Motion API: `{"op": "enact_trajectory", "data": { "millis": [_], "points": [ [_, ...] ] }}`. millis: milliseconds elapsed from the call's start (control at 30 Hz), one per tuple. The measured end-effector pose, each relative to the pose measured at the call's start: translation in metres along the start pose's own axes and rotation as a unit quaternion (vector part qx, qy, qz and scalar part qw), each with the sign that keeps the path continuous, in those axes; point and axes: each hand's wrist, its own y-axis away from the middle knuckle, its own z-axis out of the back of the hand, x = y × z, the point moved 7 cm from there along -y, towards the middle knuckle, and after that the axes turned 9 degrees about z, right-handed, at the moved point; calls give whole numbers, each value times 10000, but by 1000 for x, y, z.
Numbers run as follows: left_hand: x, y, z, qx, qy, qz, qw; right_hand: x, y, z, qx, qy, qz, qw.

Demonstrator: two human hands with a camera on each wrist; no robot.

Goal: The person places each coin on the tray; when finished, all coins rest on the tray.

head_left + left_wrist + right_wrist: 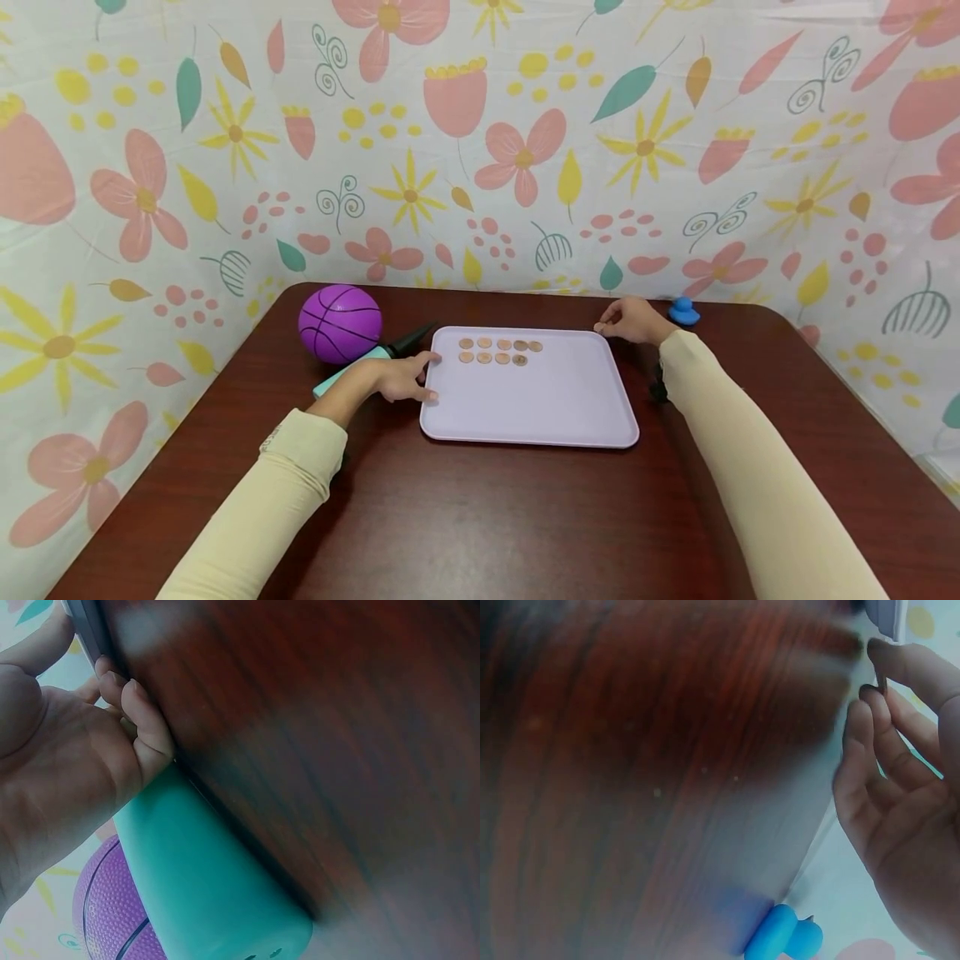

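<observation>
The lavender tray [528, 400] lies flat in the middle of the dark wood surface [480, 517], and on its far end sit two short rows of copper coins [501, 351], five behind and four in front, so the work in hand looks like laying coins out in rows, with the front row one short. The next move would call for a small, exact placement just beside the last coin in that row, without nudging its neighbours. The left hand [405, 379] rests at the tray's left edge, its grip loose, thumb and straight fingers touching the rim to steady it; beside it lie a purple basketball [340, 323] and a teal pump [352, 372]. The right hand [630, 321] sits at the tray's far right corner with fingers curled together; the right wrist view suggests a thin coin edge [881, 681] pinched between thumb and fingertip, though it is too blurred to be sure. A small blue toy [683, 312] stands just behind that hand.
</observation>
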Motion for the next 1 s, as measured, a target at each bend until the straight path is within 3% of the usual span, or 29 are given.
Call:
{"op": "enact_trajectory", "data": {
  "millis": [133,500,767,1000],
  "points": [
    [0,0,0,19,13,34,10000,8,5,6,-320,-2,119,9994],
    [0,-3,-1,60,77,76,9999,30,12,3,-512,-268,356,9977],
    [0,1,0,177,224,87,9996,56,16,-7,-319,-508,413,9973],
    [0,0,-2,57,169,126,9998,80,19,-19,-104,-698,781,9944]
  ]
}}
